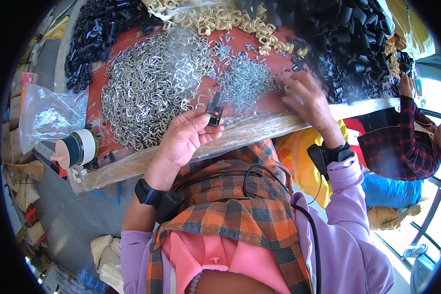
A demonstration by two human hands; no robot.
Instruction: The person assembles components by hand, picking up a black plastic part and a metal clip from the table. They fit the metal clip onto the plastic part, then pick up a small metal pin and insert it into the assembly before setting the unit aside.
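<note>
Pink cloth [259, 262] at the bottom centre of the frame lies nearest the camera, with an orange-and-black checked apron [220, 213] above it and lilac sleeves [348, 196] to either side. Black wrist devices [149, 193] are strapped on both wrists.

Near the centre, the left hand [183, 134] pinches a small black channel-shaped piece [215, 109] between thumb and fingers, just above the table's wooden edge [240, 137]. The right hand [309, 100], right of centre and well apart from the left, is blurred with its fingers curled over the red tabletop [269, 105]; whether it grips anything I cannot tell. It is near a heap of tiny silver fasteners [245, 81].

Left of that heap spreads a large pile of silver U-shaped loops [152, 88]. Gold-coloured buckles [220, 18] lie along the top centre, and black parts [348, 29] crowd the upper right. At left, a white-and-green jar [85, 147] stands beside a clear plastic bag [44, 110]. At the right edge, a co-worker's hand [406, 85] touches the table.
</note>
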